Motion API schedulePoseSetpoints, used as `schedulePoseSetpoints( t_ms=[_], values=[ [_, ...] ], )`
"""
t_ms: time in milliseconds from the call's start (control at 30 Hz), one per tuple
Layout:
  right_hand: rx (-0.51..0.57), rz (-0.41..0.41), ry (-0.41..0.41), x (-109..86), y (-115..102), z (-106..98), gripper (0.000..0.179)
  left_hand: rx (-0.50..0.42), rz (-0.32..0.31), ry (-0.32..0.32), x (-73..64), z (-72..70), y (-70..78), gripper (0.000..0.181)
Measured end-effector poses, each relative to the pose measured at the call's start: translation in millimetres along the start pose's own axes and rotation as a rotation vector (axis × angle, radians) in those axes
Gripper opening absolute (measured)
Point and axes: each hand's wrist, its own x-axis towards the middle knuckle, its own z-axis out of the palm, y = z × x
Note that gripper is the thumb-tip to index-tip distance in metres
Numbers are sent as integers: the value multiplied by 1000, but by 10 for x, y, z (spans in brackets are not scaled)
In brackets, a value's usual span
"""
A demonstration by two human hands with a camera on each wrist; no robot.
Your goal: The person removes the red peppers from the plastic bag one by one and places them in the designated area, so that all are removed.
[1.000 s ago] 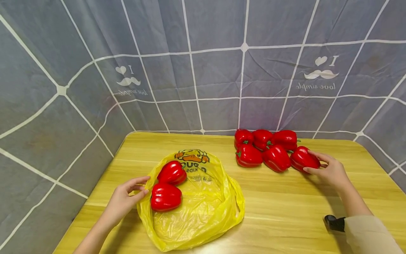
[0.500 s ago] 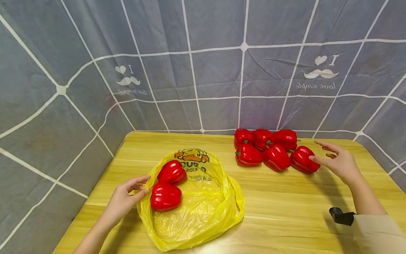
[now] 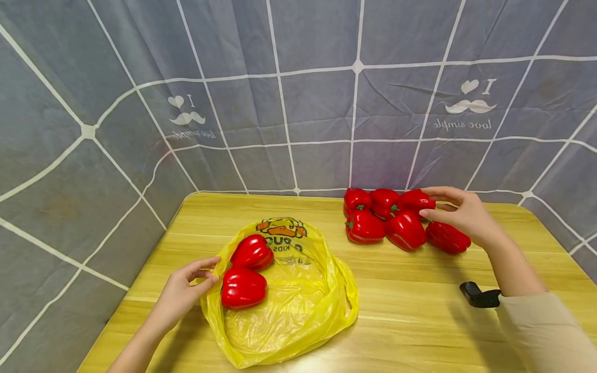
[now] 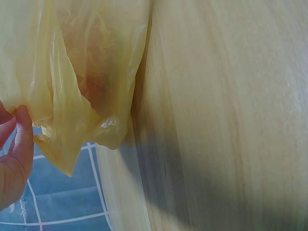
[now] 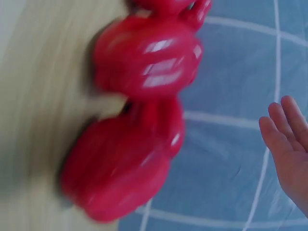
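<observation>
A yellow plastic bag (image 3: 286,324) lies spread with its mouth wide on the left of the table. Inside it, against the left side, are two red bell peppers (image 3: 244,288). My left hand (image 3: 184,287) pinches the bag's left rim between thumb and fingers; the left wrist view shows the thumb (image 4: 23,125) on the thin plastic. On the right, my right hand (image 3: 466,215) hovers at the back right bell pepper (image 3: 412,201), thumb and fingers spread around its stem end. Beneath that hand, partly covered, lies the front right bell pepper (image 3: 445,238).
Several more red bell peppers (image 3: 365,228) sit in two rows near the table's back edge. A grey curtain (image 3: 317,114) with white lines hangs behind and beside the wooden table (image 3: 396,321). A black wrist mount (image 3: 479,296) juts from the right sleeve.
My right hand has released the front right pepper, drawn away to the right, then moved left and back over the back right pepper. The left hand and bag stay put.
</observation>
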Motion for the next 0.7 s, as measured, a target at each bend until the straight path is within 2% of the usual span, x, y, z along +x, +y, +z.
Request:
schedulePoseSetpoints(
  t_ms=[133, 300, 433, 567, 700],
  values=[
    [72, -27, -90, 108, -198, 165, 47, -6, 4, 0, 5, 4, -7, 38],
    [66, -111, -170, 291, -414, 403, 48, -10, 8, -5, 12, 7, -19, 39],
    [72, -135, -243, 433, -576, 613, 48, -5, 10, -4, 19, 8, -22, 39],
    [96, -158, -324, 523, -737, 829, 49, -7, 10, -6, 17, 11, -21, 39],
    [96, -223, -394, 574, -887, 1027, 47, -5, 10, -6, 14, 14, -16, 39]
  ],
)
